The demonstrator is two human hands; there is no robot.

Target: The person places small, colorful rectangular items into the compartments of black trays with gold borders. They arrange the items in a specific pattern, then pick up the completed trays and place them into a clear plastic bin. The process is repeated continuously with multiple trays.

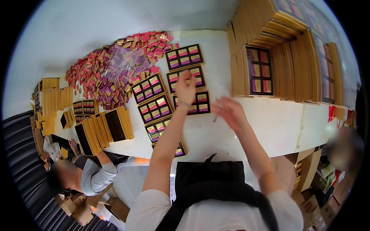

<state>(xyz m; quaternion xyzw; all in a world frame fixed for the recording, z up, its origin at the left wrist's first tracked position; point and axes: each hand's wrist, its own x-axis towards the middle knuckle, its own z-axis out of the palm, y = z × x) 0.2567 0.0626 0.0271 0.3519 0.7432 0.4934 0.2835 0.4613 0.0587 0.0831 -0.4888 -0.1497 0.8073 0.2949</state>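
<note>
My left hand [185, 87] is over the middle black tray [199, 72] of the right-hand column. Its fingers are bent together at the tips, and whatever they hold is hidden. Above it lies another tray [185, 57] with six pink, purple and gold pieces; below it a third tray [203, 102] is partly covered by my wrist. My right hand [232, 114] hovers just right of that lowest tray, blurred, fingers apart, with nothing visible in them. Several filled trays [155, 109] form a slanting column on the left, partly behind my left forearm.
A big heap of small pink and purple pieces [111, 71] with a clear plastic bag [121, 63] lies at the far left. Tall tray stacks [289, 71] stand at the right; more stacks [101, 131] stand left, beside another person [92, 177]. A second person [344, 149] is at the right.
</note>
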